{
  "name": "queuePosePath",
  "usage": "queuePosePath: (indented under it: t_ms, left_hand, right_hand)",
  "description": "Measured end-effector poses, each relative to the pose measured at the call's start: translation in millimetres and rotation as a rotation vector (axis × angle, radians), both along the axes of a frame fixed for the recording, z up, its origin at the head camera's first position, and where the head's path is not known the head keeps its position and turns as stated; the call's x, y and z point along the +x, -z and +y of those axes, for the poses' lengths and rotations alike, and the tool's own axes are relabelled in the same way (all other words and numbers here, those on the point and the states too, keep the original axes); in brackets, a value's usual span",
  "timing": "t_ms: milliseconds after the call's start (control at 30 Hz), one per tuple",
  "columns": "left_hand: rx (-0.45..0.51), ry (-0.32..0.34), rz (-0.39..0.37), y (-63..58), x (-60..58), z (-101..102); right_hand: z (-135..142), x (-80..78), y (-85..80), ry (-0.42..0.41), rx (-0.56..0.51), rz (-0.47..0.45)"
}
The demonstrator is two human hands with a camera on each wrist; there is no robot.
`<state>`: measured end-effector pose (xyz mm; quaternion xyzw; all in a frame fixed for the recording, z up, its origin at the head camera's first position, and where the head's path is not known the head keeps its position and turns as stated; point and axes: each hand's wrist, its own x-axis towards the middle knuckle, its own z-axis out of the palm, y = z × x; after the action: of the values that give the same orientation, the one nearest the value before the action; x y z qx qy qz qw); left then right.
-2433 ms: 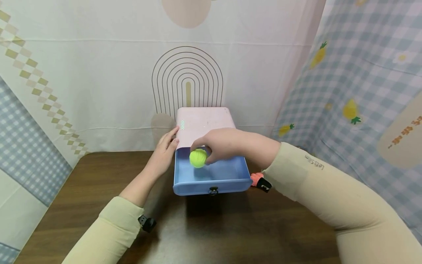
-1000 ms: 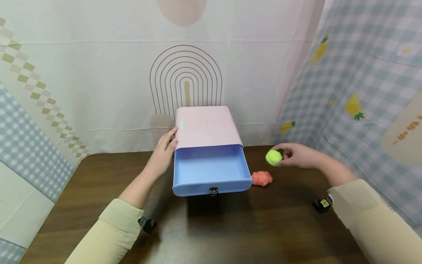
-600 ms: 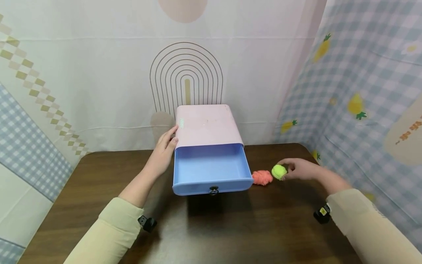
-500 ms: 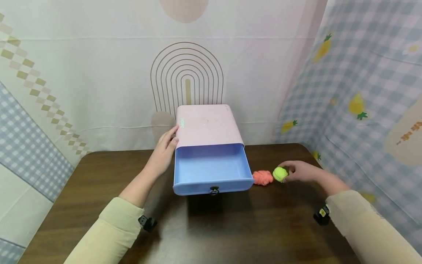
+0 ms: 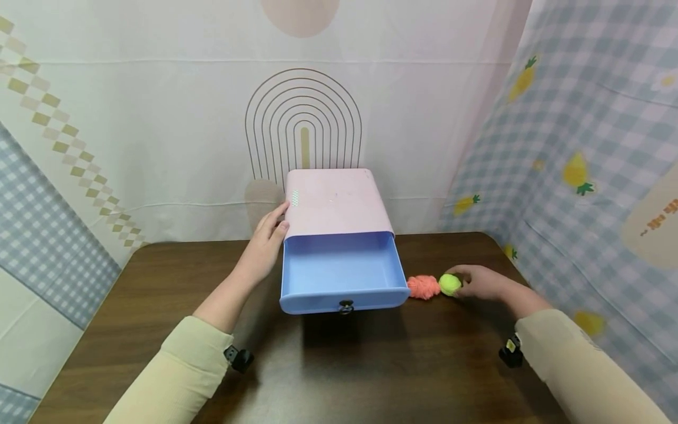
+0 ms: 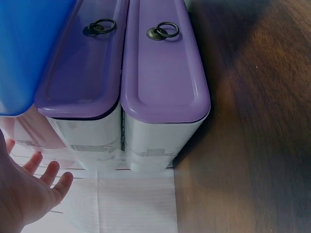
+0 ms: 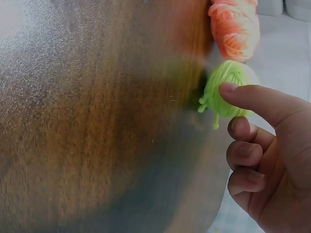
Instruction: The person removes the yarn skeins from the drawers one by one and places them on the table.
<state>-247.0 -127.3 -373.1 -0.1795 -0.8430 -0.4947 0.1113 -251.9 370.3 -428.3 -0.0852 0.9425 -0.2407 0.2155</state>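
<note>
My right hand (image 5: 479, 282) pinches a yellow-green ball of yarn (image 5: 450, 285) at table level, to the right of the drawer unit. In the right wrist view the thumb lies across the yarn ball (image 7: 224, 77), and the lower fingers are bent. Touching it end to end is a coral ball of yarn (image 5: 424, 287). With fingers extended, my left hand (image 5: 262, 250) rests against the left side of the pink drawer unit (image 5: 339, 200). The unit's blue drawer (image 5: 344, 300) is pulled out, with nothing inside.
Two purple drawer fronts (image 6: 165, 73) with ring pulls show below the blue one in the left wrist view. The dark wooden table (image 5: 424, 371) spreads around the unit. A white patterned cloth (image 5: 175, 135) hangs behind, and a checked cloth (image 5: 551, 118) hangs at the right.
My right hand carried the yellow-green yarn ball from over the open drawer to the right, then down beside the coral yarn. My left hand stayed against the unit.
</note>
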Motion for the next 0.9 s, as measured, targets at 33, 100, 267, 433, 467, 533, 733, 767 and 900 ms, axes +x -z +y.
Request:
queuePosePath:
  t_ms: [33,100,267,433,467,533,733,767,900]
  left_hand:
    - [0.001,0.0,-0.001,-0.1,0.1,0.0]
    - [0.0,-0.001,-0.002,-0.5,0.5,0.1]
    - [-0.003,-0.003,-0.008,-0.8,0.1,-0.2]
    - [-0.001,-0.003,-0.014,-1.7,0.5,-0.4]
    - [-0.001,-0.003,-0.015,-1.8,0.6,-0.5]
    - [0.001,-0.003,-0.016,-1.7,0.4,-0.6]
    - [-0.01,-0.004,-0.006,-1.0,0.5,-0.3]
    - [-0.01,-0.003,-0.005,-1.2,0.7,-0.2]
    - [-0.008,-0.001,-0.004,-1.9,1.0,0.1]
  right_hand:
    - [-0.5,-0.2,0.5,0.002,0.002,0.003]
    - [-1.6,-0.3,0.8,0.003,0.007,0.004]
    - [-3.4,0.8,-0.6,0.009,0.002,0.001]
    - [-2.4,1.7,-2.4,0.011,-0.014,-0.005]
    - [-2.0,2.2,-2.8,0.01,-0.02,-0.006]
    - [-0.6,3.0,-2.7,0.009,-0.028,-0.004]
    - [3.7,8.2,-4.8,0.004,-0.059,0.044]
    - [3.9,9.8,-6.3,0.004,-0.066,0.052]
    - [3.2,16.8,-12.4,0.002,-0.075,0.081]
